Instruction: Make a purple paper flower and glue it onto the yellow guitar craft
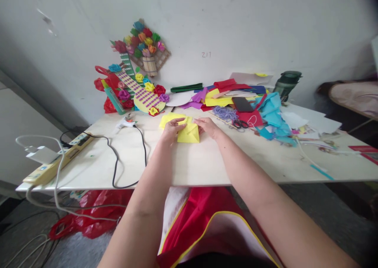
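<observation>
A piece of folded yellow paper (189, 134) is held just above the table between my two hands. My left hand (171, 130) grips its left side, with thumb and fingers closed on it. On the right edge, the fingers of my right hand (208, 127) are pinched on the same paper, some of them hidden behind it. Creases and a diagonal fold show on its face. More yellow paper (164, 119) lies on the table behind my left hand.
A glue gun (125, 123) with a black cord and a power strip (59, 157) are at the left. Behind stand paper-flower decorations (141, 90). Scissors (240, 123), purple yarn (225, 112), a phone (242, 104), coloured paper and a dark bottle (287, 84) sit at the right.
</observation>
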A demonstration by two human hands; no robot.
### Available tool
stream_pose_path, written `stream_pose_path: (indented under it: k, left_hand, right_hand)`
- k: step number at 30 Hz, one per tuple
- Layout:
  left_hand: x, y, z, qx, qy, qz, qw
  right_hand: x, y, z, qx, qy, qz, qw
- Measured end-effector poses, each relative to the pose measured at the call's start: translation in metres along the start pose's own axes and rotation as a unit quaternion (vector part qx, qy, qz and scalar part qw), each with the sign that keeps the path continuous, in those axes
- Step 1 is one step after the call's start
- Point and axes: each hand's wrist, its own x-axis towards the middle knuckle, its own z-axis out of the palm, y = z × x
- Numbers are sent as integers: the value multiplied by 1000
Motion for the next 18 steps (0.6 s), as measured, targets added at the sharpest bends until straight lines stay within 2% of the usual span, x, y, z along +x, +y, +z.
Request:
stream_pose_path:
  k: [7, 14, 18]
  left_hand:
    - [2, -3, 1, 12, -21, 30, 999]
    - [3, -4, 1, 7, -27, 28, 999]
    - [5, -7, 1, 24, -19, 52, 998]
  right_hand:
    - [2, 7, 4, -83, 11, -27, 996]
    - [1, 5, 4, -78, 32, -23, 996]
    - [2, 5, 5, -68, 59, -19, 996]
